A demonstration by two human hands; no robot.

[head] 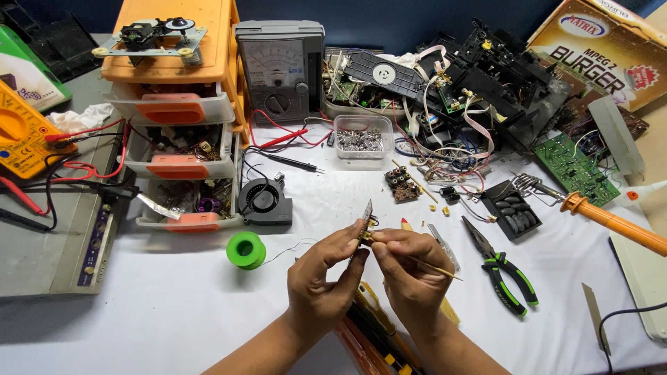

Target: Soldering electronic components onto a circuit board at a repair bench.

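The small circuit board [366, 217], pinched edge-on in the left hand [321, 278], looks like matt laminate with dull metal bits. The right hand [410, 272] holds a thin wooden stick [434, 268], pale and bare. Just right of that stick, the pliers [501, 267] show dark steel jaws and glossy green-and-black plastic grips. Left of the stick sits a solder spool [246, 250] of shiny green plastic. The white table cover [174, 305] under everything is smooth and slightly sheeny.
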